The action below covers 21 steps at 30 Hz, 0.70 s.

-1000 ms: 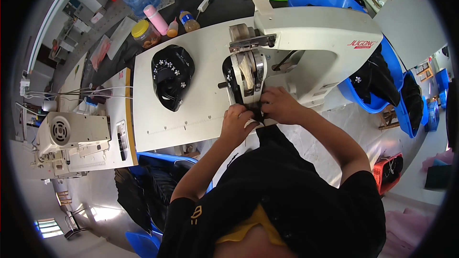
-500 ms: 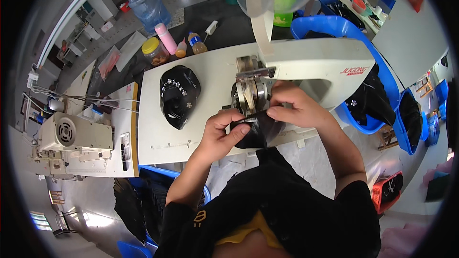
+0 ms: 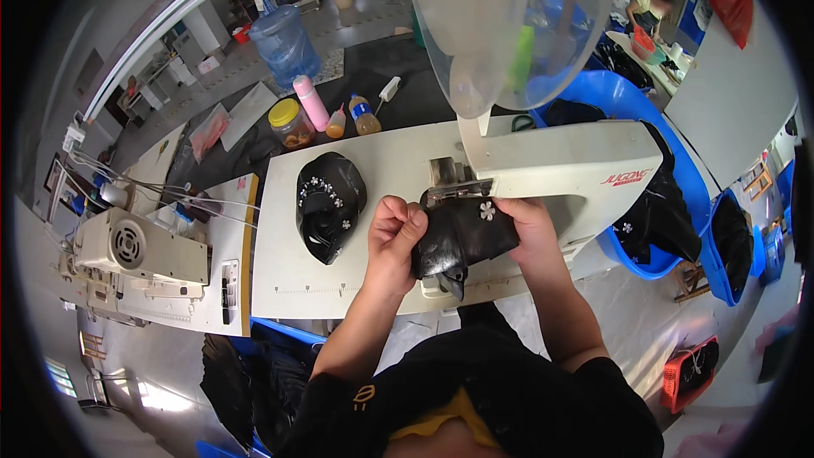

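My left hand (image 3: 395, 246) pinches the left edge of a black leather-like piece (image 3: 462, 242) between thumb and curled fingers. On its right edge my right hand (image 3: 534, 233) is closed, thumb on top. A white flower ornament (image 3: 487, 211) shows near the piece's upper right. The piece is stretched between both hands, its far edge close to the head of a white attaching machine (image 3: 560, 157); whether they touch I cannot tell. A folded end hangs toward me. To the left, another black piece (image 3: 329, 212) with several flower ornaments lies on the white table (image 3: 288, 276).
Above the machine hangs a clear plastic hopper (image 3: 475, 25). Blue tubs (image 3: 691, 161) with black pieces stand to the right. Jars and bottles, including a pink flask (image 3: 311, 103), line the far side. Left is a sewing machine (image 3: 140, 250). A co-worker (image 3: 651, 13) sits far right.
Both hands have drawn the piece toward me from under the machine head and spread it, so the flower ornament now shows. My hands are farther apart. The whole view has shifted.
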Tool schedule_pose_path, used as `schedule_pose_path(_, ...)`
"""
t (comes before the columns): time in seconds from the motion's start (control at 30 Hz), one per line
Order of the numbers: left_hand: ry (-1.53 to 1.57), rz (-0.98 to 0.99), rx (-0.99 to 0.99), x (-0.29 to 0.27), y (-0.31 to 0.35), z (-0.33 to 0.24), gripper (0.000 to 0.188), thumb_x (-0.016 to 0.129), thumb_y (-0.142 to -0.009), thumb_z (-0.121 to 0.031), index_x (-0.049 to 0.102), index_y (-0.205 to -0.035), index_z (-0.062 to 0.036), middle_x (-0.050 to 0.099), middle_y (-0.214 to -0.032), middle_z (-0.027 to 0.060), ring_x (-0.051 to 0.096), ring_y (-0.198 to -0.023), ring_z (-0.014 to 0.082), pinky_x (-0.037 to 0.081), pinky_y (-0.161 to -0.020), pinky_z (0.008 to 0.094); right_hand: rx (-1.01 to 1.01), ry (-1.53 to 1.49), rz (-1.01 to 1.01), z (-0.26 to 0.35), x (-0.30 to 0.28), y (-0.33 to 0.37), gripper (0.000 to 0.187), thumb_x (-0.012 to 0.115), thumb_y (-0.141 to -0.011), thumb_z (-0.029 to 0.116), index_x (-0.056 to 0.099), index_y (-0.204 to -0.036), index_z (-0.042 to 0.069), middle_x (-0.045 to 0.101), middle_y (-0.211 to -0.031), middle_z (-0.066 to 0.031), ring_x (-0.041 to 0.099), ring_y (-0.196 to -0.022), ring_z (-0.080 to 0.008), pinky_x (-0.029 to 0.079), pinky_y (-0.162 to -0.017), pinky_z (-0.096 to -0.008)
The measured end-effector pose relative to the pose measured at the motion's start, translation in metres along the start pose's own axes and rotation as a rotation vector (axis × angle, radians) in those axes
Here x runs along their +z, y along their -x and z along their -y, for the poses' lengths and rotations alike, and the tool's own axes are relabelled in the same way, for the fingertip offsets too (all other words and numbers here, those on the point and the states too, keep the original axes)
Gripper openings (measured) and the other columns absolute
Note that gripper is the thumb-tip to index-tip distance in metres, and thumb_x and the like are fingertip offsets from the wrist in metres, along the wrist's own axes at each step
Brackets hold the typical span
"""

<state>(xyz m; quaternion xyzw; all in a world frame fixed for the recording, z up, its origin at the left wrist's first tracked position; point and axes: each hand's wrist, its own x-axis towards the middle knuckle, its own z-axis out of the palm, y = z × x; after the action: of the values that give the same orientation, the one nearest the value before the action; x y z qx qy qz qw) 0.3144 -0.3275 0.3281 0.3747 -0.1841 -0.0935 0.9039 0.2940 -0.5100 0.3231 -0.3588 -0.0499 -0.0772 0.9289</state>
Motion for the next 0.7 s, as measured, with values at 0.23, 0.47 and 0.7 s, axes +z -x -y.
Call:
schedule_pose_path(0.23, 0.081, -0.092, -0.072, 0.003, -0.005, -0.003, 0.018, 0.056, -0.085, -0.001, 0.043, -0.081, -0.0135, 0.054, -0.077, 0.0002, 0.053, -0.074, 0.0099, 0.045, -0.067, 0.0231, 0.016, -0.075, -0.057, -0.010, -0.011, -0.007, 0.031, 0.057, -0.079, 0.000, 0.055, -0.110, -0.001, 0.060, -0.104, -0.0110, 0.060, -0.094, -0.0216, 0.051, -0.080, -0.0344)
schedule_pose_path(0.47, 0.138, -0.135, -0.091, 0.010, -0.002, -0.004, 0.019, 0.054, -0.086, -0.001, 0.043, -0.079, -0.0145, 0.054, -0.077, 0.0005, 0.053, -0.073, 0.0098, 0.045, -0.065, 0.0234, 0.028, -0.052, -0.122, -0.010, 0.003, 0.002, 0.032, 0.052, -0.084, 0.006, 0.052, -0.114, -0.003, 0.059, -0.108, -0.0135, 0.060, -0.095, -0.0239, 0.049, -0.084, -0.0365)
schedule_pose_path(0.7, 0.165, -0.217, -0.114, 0.012, -0.007, -0.006, 0.022, 0.055, -0.084, 0.001, 0.044, -0.075, -0.0158, 0.055, -0.075, 0.0010, 0.056, -0.071, 0.0125, 0.050, -0.066, 0.0265, 0.082, -0.106, -0.142, -0.011, 0.005, -0.005, 0.028, 0.049, -0.086, 0.008, 0.053, -0.110, -0.004, 0.061, -0.104, -0.0150, 0.062, -0.092, -0.0233, 0.050, -0.083, -0.0360)
